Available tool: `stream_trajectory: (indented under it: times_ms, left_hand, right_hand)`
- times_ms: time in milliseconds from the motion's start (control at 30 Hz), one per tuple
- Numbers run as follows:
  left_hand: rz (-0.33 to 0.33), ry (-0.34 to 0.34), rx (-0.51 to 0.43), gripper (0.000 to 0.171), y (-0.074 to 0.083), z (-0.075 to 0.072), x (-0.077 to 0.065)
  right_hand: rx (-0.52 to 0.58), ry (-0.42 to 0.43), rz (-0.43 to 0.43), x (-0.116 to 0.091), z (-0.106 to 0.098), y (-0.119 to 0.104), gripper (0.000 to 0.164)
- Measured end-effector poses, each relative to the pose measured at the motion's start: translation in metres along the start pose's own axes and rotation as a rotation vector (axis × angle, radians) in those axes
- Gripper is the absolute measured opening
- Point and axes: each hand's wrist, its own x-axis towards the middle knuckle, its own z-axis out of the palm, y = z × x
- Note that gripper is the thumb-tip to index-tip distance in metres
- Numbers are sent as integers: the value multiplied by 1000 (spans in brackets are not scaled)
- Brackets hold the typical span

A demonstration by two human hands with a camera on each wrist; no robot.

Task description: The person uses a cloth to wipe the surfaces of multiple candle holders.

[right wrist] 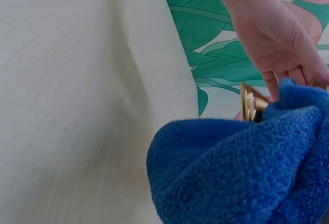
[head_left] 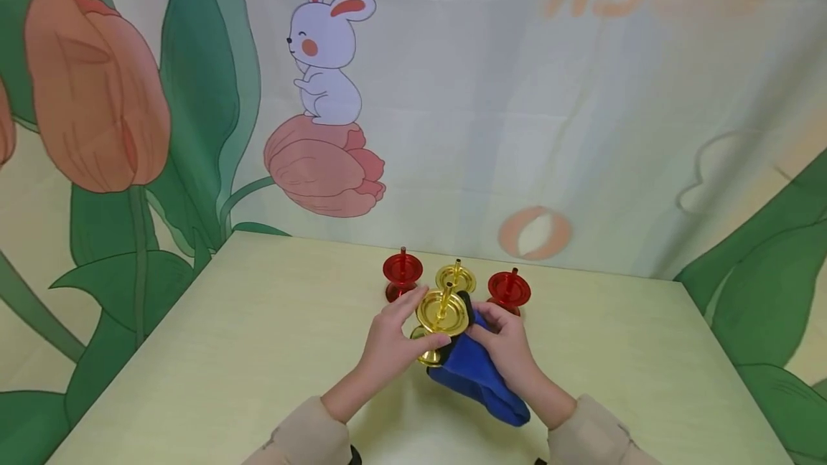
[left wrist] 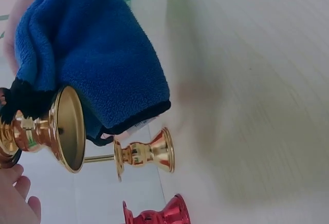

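A shiny gold candle holder (head_left: 443, 313) with a centre spike is held above the table, tilted, by my left hand (head_left: 395, 339), fingers and thumb about its dish. My right hand (head_left: 510, 350) grips a blue cloth (head_left: 474, 372) with black edging, pressed against the holder's right side. In the left wrist view the holder's flared base (left wrist: 69, 129) faces the camera, with the cloth (left wrist: 97, 54) hanging beside it. The right wrist view shows the cloth (right wrist: 231, 172) covering most of the holder, and the left hand (right wrist: 277, 39) beyond.
Behind the hands on the pale table (head_left: 258, 350) stand a red candle holder (head_left: 403, 269), another gold candle holder (head_left: 456, 278) and a second red one (head_left: 509, 288). A printed curtain (head_left: 452, 128) with a rabbit and tulips hangs at the table's back edge.
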Motion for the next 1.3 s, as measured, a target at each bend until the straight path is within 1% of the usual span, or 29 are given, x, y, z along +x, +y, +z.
stream_trajectory:
  times_ms: [67,133,200,267,400,467,500,567,667,733,800,900,933,1000,1067,1133,1233,1300]
  left_hand:
    - [-32,-7,-37,75,0,-1,1]
    - [-71,-31,-94,73,-1,-3,2]
    - [-105,-70,-142,70,-2,-6,3]
    - [-124,-124,-186,69,-3,-9,4]
    - [-109,-241,-232,68,-7,-15,5]
    - [-98,-279,-238,69,-9,-16,5]
    - [-92,-287,-243,71,-9,-17,5]
    - [-84,-270,-241,73,-11,-16,6]
    - [-73,-203,-227,72,-11,-14,5]
    - [-62,-157,-187,69,-9,-13,3]
    - [-41,-130,-132,65,-6,-12,0]
    - [10,-126,-29,66,0,-11,-4]
    - [31,-131,-4,66,2,-11,-5]
    - [47,-151,23,66,4,-10,-6]
    - [36,-168,29,71,6,-10,-6]
    - [6,-157,29,78,7,-9,-6]
    - [-51,-93,17,88,9,-7,-5]
    - [-74,-49,-8,88,9,-7,-3]
  right_hand:
    - [18,-18,10,1,-1,1,27]
    - [22,-44,11,2,-2,2,29]
    - [17,-63,13,2,-4,3,30]
    - [16,-73,14,2,-4,3,30]
    - [22,-93,17,1,-4,4,29]
    - [33,-108,12,1,-4,5,29]
    - [39,-114,10,1,-4,5,29]
    - [47,-118,2,1,-4,5,29]
    - [60,-98,14,1,-3,4,29]
    - [63,-85,25,1,-3,2,29]
    - [71,-67,40,0,-2,1,29]
    - [75,-32,51,0,0,-1,28]
    - [76,-15,54,-1,1,-1,27]
    - [71,19,57,-2,3,-2,26]
    - [55,45,55,-3,5,-3,24]
    - [33,54,51,-5,7,-4,23]
    - [20,25,45,-8,9,-5,24]
    - [25,-7,42,-10,9,-7,24]
